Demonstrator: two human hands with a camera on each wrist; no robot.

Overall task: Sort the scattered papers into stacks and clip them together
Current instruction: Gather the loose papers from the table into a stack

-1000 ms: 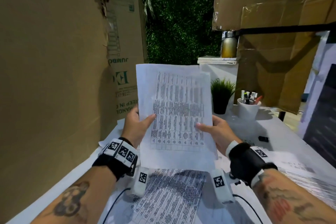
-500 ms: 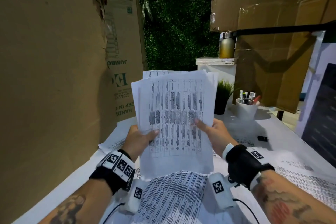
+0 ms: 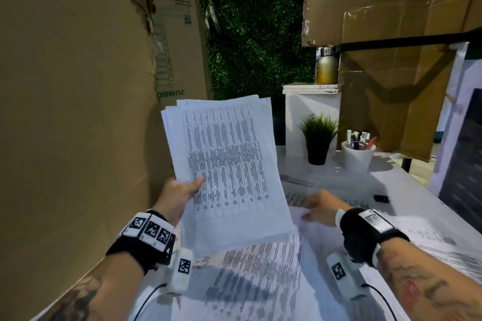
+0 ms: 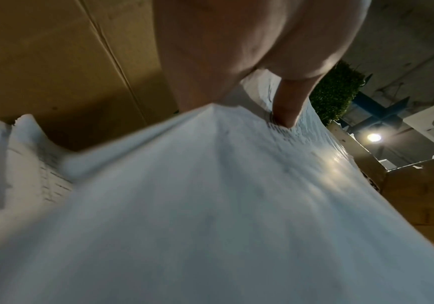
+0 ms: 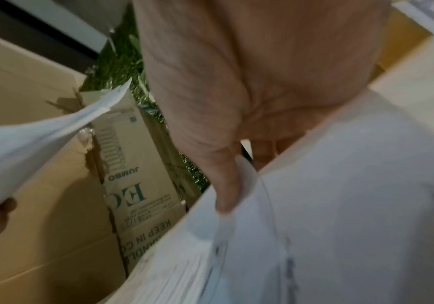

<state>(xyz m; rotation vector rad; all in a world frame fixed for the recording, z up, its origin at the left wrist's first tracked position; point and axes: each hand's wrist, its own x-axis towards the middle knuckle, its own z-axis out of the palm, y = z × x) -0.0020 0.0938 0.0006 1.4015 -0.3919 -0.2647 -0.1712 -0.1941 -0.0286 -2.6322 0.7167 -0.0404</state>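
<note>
Big corrugated cardboard panels (image 3: 70,112) on the left and upper right, brown, creased, torn at one edge, with a dense leafy green wall (image 3: 250,28) between them. White table (image 3: 407,182) underneath, smooth, mostly covered in loose printed sheets (image 3: 258,276) full of tiny table text. Held up over the table near the left side: a stack of papers (image 3: 229,164), thin white pages with a printed grid, top edges fanned unevenly, bottom edge sagging a bit. Left hand (image 3: 180,194) gripping that stack at its lower left edge, thumb (image 4: 285,102) pressed flat on the front page, fingers behind. Right hand (image 3: 322,210) down at the table right of the stack, thumb and fingers pinching a loose sheet (image 5: 340,205), blurry though. Further back, a spiky fake plant (image 3: 317,135) in a black tapered pot, just beside a round white cup (image 3: 357,156) of markers. Small black binder clip (image 3: 382,198) lying flat on the table, well apart from the stack.
</note>
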